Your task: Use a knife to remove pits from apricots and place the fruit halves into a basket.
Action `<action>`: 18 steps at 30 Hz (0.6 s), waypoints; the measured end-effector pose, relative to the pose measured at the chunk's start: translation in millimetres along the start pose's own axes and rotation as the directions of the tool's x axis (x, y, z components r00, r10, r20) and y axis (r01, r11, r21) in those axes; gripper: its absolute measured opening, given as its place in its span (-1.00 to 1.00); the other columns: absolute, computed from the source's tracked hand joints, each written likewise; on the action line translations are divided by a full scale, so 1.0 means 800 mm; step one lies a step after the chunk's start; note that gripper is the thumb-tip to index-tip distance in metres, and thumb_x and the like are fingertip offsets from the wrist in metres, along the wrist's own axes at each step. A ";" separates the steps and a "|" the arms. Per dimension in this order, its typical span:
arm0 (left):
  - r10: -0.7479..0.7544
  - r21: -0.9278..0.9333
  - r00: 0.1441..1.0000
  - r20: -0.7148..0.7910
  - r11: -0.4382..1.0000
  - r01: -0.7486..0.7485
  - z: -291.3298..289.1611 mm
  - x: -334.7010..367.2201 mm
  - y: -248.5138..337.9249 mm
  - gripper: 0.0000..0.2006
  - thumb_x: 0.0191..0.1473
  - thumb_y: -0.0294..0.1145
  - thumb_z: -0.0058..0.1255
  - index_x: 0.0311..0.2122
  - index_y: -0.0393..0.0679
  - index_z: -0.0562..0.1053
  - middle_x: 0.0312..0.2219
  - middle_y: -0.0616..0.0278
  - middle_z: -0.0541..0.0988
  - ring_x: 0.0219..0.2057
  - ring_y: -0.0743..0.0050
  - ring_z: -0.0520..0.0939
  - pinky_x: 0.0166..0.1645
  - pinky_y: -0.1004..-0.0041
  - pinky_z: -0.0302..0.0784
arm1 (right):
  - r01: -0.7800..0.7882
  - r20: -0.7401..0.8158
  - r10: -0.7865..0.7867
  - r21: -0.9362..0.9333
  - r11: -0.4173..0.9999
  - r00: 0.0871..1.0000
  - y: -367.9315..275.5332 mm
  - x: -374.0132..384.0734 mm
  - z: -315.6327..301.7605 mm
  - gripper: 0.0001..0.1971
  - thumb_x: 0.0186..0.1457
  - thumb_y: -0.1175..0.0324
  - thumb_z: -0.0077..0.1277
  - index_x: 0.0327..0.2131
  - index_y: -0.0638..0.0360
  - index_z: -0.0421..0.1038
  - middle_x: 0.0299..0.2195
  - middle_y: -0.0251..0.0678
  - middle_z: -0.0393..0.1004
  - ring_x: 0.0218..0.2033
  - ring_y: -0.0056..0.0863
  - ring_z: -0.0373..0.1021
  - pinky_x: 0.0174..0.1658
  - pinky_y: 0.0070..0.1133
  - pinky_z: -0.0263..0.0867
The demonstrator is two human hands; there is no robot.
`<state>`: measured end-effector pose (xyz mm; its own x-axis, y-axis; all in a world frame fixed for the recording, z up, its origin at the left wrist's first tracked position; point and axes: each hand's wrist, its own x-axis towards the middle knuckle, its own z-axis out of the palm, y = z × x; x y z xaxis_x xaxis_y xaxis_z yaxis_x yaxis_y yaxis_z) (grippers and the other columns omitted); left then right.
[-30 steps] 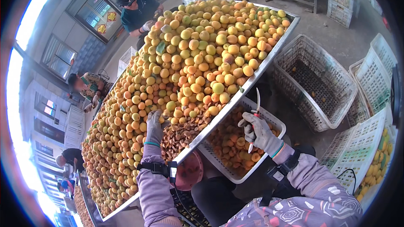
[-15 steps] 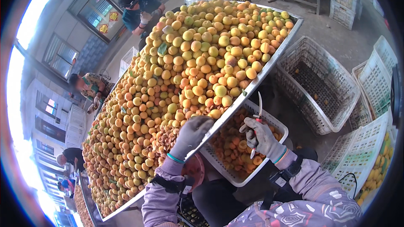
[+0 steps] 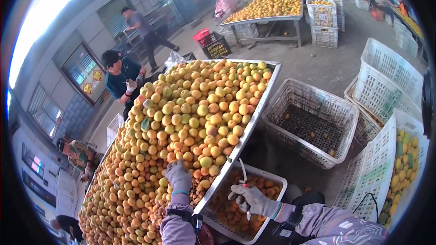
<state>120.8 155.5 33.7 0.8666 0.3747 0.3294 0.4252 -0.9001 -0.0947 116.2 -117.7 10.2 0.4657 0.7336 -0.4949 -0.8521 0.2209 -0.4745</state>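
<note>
A large heap of yellow-orange apricots [image 3: 190, 104] lies on a metal-rimmed table [image 3: 254, 124]. My left hand [image 3: 179, 178], in a grey glove, reaches into the heap with its fingers stretched out over the fruit; its fingertips are partly lost among the apricots. In my gloved right hand [image 3: 255, 199] is a thin curved knife [image 3: 243, 169], its pale blade pointing up and a bit of red at the grip. That hand is closed round it, above a white crate [image 3: 282, 189] of cut apricots [image 3: 227, 206] beside the table's edge.
Right of the table stands a large grey-white crate [image 3: 313, 152] with a few fruits on its bottom. Stacked white crates [image 3: 386, 81] and a tilted crate by yellow fruit [image 3: 402, 165] are farther right. A co-worker [image 3: 119, 77] stands across the table; another fruit table [image 3: 268, 7] is behind.
My left hand has moved from the table's rim into the apricots. My right hand keeps the knife over the crate. The view has tilted up, showing more of the room behind.
</note>
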 end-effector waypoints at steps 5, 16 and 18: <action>-0.044 -0.012 0.999 -0.012 0.999 0.044 0.009 0.016 0.002 -0.61 -0.28 -0.29 0.12 -0.21 -0.04 0.45 -0.31 0.19 0.48 -0.18 0.18 0.41 -0.06 0.28 0.22 | -0.048 -0.014 0.047 -0.058 0.997 0.999 -0.013 -0.015 0.014 -0.68 0.11 0.15 -0.07 -0.49 0.23 0.42 -0.77 -0.49 0.27 -0.85 -0.76 0.09 -0.78 -0.76 0.01; -0.310 -0.750 0.919 -0.243 0.661 0.024 -0.013 0.010 -0.019 -0.63 -0.18 -0.34 0.14 -0.21 -0.27 0.45 -0.27 0.12 0.52 -0.21 0.31 0.49 -0.05 0.41 0.35 | 0.035 0.027 -0.033 -0.082 0.996 0.999 0.001 -0.001 0.009 -0.69 0.06 0.13 -0.02 -0.52 0.21 0.44 -0.75 -0.46 0.32 -0.86 -0.71 0.16 -0.83 -0.74 0.04; -0.316 -0.991 0.949 0.001 0.129 0.044 -0.042 0.007 0.010 -0.67 0.01 -0.40 -0.01 -0.08 -0.18 0.35 -0.26 0.29 0.46 -0.23 0.51 0.46 -0.10 0.46 0.39 | 0.019 0.002 -0.018 -0.075 0.997 1.000 -0.006 0.000 -0.001 -0.69 0.08 0.15 -0.04 -0.52 0.21 0.44 -0.77 -0.46 0.30 -0.88 -0.71 0.13 -0.83 -0.72 0.04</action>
<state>119.9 143.1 66.6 0.6880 0.6403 0.3417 -0.1654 -0.3201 0.9328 120.6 -119.5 12.3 0.4809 0.7308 -0.4845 -0.8230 0.1856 -0.5369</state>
